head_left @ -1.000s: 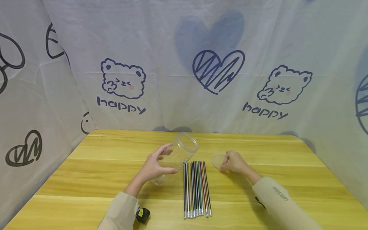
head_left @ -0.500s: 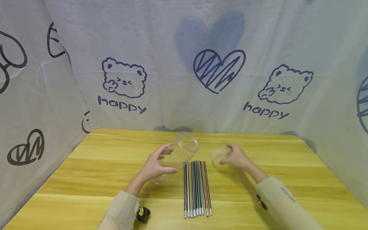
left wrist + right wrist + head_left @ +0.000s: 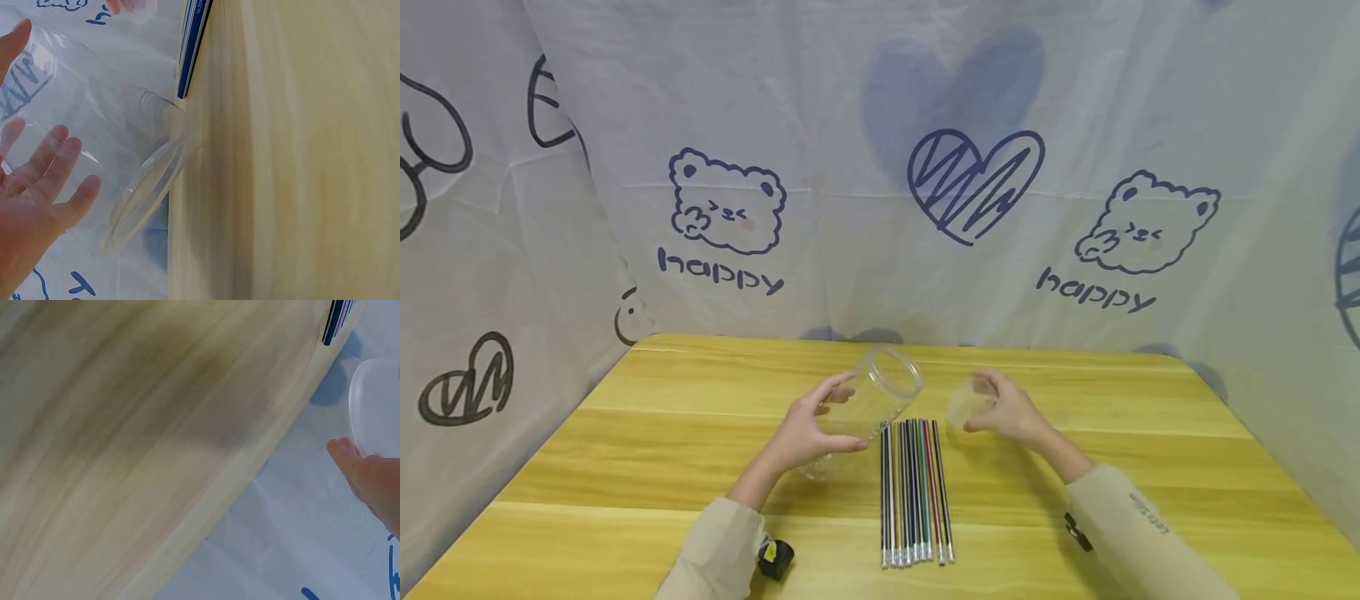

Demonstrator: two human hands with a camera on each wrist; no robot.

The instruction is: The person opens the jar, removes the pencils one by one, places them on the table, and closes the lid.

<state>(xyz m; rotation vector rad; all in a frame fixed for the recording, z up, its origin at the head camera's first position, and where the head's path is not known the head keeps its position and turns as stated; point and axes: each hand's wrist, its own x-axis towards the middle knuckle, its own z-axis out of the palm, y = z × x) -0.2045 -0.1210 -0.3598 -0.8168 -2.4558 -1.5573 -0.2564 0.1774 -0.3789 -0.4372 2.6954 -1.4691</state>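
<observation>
A clear plastic jar [image 3: 872, 404] leans tilted, its open mouth facing up and to the right. My left hand [image 3: 801, 429] grips it round the side, thumb near the pencils; in the left wrist view the fingers [image 3: 50, 156] show spread along the jar's wall. With thumb and fingers my right hand [image 3: 1011, 412] holds a translucent round lid [image 3: 964, 404] by its edge, raised on its side above the table. Between the hands lies a row of several pencils [image 3: 916, 492], metal-capped ends toward me. The right wrist view shows part of the lid [image 3: 378, 406].
The wooden table [image 3: 625, 467] has its far edge against a white curtain [image 3: 850, 267] printed with bears and hearts. A small black object [image 3: 775, 560] with a yellow mark is by the left sleeve. Another dark piece [image 3: 1078, 532] hangs below the right sleeve.
My right hand has lifted the lid from nearly flat at the table to raised on its side, shifting slightly away from me. The left hand and jar stay almost still.
</observation>
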